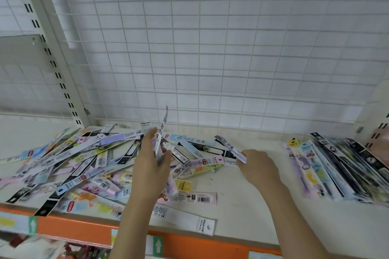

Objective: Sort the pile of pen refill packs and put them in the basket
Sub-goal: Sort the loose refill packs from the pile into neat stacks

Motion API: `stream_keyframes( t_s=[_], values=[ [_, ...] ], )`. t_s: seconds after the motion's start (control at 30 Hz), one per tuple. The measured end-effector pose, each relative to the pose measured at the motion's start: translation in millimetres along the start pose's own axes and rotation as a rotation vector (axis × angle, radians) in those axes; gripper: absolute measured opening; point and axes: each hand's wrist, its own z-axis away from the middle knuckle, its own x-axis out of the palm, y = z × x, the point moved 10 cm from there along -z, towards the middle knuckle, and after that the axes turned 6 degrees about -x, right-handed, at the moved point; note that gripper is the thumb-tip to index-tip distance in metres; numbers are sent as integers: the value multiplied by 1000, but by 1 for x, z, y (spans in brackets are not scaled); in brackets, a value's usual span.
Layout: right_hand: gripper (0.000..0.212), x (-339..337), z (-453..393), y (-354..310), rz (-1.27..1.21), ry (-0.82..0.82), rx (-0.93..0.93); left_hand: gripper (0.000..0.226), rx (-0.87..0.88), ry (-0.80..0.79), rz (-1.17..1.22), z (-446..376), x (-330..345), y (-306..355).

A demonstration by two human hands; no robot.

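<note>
Left hand (pixel 152 166) grips upright packs (pixel 162 139); right hand (pixel 260 166) pinches one blurred pack (pixel 232 149).

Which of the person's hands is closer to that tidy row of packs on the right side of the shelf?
The right hand. It holds a pack in mid-shelf, with bare shelf between it and the sorted row. The left hand holds packs farther away, over the loose pile.
</note>
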Motion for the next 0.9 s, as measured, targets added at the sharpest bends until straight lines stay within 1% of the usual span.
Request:
stream_keyframes(
  t_s=[0.07,0.17,0.33,0.4,0.5,0.53,0.6,0.63,0.73,0.77,0.83,0.9],
  values=[
    [37,0,2,1,-14,-11,-1,61,1,22,21,3,-2,3],
    [38,5,5,2,-11,-57,-20,65,-5,11,39,6,2,7],
    [40,-5,8,4,29,15,0,67,1,-28,24,10,11,10],
    [35,-14,11,7,9,56,19,70,23,-43,-4,11,13,10],
    [18,-33,18,12,-43,130,28,75,20,-35,-8,12,12,5],
    [16,-39,21,13,-55,150,29,74,6,-42,0,11,13,3],
    [16,-48,28,14,-95,199,28,65,0,-70,-17,10,17,-1],
    [17,-51,31,15,-127,227,28,55,6,-88,-47,10,19,-1],
    [21,-53,42,17,-219,293,47,9,44,-121,-103,12,22,6],
    [23,-53,45,17,-249,308,55,6,60,-122,-106,13,21,10],
    [26,-54,50,14,-293,335,42,13,88,-133,-117,14,21,15],
    [25,-52,53,9,-353,339,11,9,84,-142,-109,14,19,16]
  ],
)
